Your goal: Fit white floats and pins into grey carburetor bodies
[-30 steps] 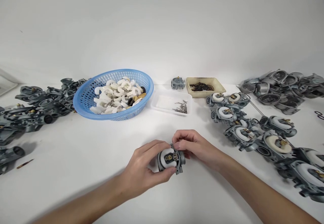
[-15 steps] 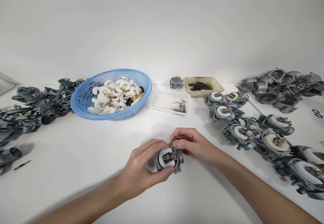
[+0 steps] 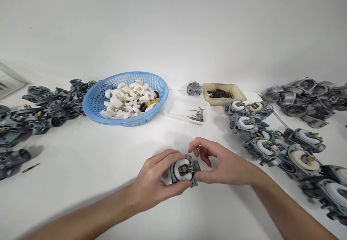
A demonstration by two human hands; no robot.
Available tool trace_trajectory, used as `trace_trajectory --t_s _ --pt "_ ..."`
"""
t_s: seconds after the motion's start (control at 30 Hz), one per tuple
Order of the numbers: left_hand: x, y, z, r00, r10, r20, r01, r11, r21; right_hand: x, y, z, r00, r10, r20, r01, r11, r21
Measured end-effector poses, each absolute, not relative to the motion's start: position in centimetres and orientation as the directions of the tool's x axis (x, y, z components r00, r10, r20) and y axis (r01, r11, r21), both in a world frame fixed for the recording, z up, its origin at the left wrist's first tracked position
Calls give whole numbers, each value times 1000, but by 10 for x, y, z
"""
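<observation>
A grey metal carburetor body [image 3: 192, 167] with a white C-shaped float [image 3: 177, 170] and brass parts inside lies on the white table, its open side up. My left hand [image 3: 158, 176] grips it from the left, fingers over the far edge and thumb along the near edge. My right hand [image 3: 219, 162] is at its right side, fingers spread and curved, with the thumb tip at the body's right edge. Nothing shows between the right fingers.
Behind stand a blue basket [image 3: 125, 121] of floats, a clear tray [image 3: 176, 115] with thin pins, a cream box [image 3: 237, 97] of black rings and one carburetor [image 3: 194, 88]. Carburetor bodies [image 3: 55, 104] lie left, float-fitted ones [image 3: 267, 148] right, metal bowls [image 3: 295, 109] far right. A thin tool [image 3: 31, 167] lies left.
My right hand has opened; its thumb has moved nearer to me along the body's right side, and its fingers have lifted off the far edge. The view has shifted slightly left.
</observation>
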State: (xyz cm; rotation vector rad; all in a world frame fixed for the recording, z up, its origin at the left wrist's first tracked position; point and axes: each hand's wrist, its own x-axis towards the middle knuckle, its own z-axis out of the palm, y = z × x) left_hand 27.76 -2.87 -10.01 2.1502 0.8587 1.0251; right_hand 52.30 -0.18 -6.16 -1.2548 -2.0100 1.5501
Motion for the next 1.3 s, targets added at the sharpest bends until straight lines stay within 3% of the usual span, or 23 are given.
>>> trace_trajectory --t_s 0.3,0.5,0.73,0.87,1.3 --pt "276 -30 -98 515 758 399 294 -594 749 519 -3 -64 -563 800 -209 419 58 -906" --pt "272 -31 -100 549 796 255 421 -527 738 518 -3 -64 -558 802 -212 410 44 -911" --pt "264 -26 -104 562 761 324 431 -605 670 517 -3 -67 -585 801 -129 359 112 -927" --pt "263 -25 -104 578 733 360 419 -645 639 517 -4 -65 -581 797 -165 383 88 -920" --pt "259 -20 -100 631 707 321 421 -659 623 510 -8 -71 -579 809 -104 348 130 -928"
